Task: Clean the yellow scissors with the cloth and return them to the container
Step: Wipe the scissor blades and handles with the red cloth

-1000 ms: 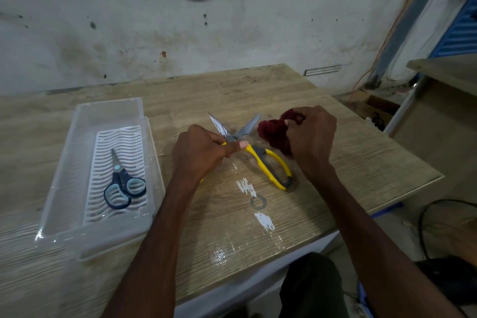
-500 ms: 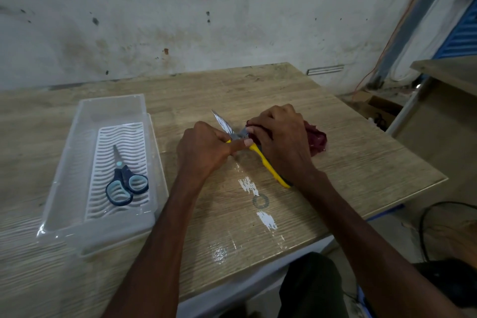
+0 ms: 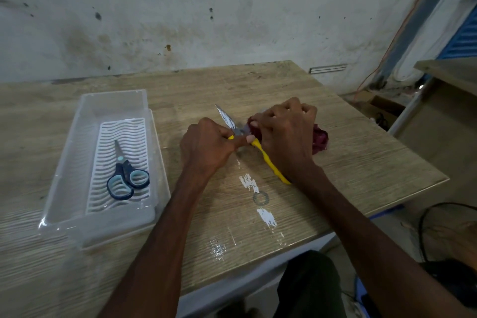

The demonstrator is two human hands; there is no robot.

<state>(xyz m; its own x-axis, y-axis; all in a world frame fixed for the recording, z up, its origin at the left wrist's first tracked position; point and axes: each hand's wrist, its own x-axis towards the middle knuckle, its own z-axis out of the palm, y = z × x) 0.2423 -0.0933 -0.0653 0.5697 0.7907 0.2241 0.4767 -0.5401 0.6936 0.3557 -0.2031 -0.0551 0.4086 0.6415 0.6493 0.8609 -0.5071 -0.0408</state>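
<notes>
The yellow scissors (image 3: pixel 269 164) lie open on the wooden table, one blade pointing up and left, one yellow handle running down to the right. My left hand (image 3: pixel 206 147) grips the other handle near the pivot. My right hand (image 3: pixel 286 137) presses a dark red cloth (image 3: pixel 320 138) over the second blade, which is hidden under the cloth and hand. The clear plastic container (image 3: pixel 77 152) with a white ribbed insert stands to the left of my hands.
Blue scissors (image 3: pixel 126 178) lie shut inside the container. The table's right edge (image 3: pixel 423 188) is close to my right hand, with a second wooden surface (image 3: pixel 451 72) and cables beyond. A stained wall rises behind the table. White scuff marks (image 3: pixel 249 182) sit near the front.
My right hand carried the cloth from beside the scissors onto the right blade and now covers it. My left hand kept its hold on the handle.
</notes>
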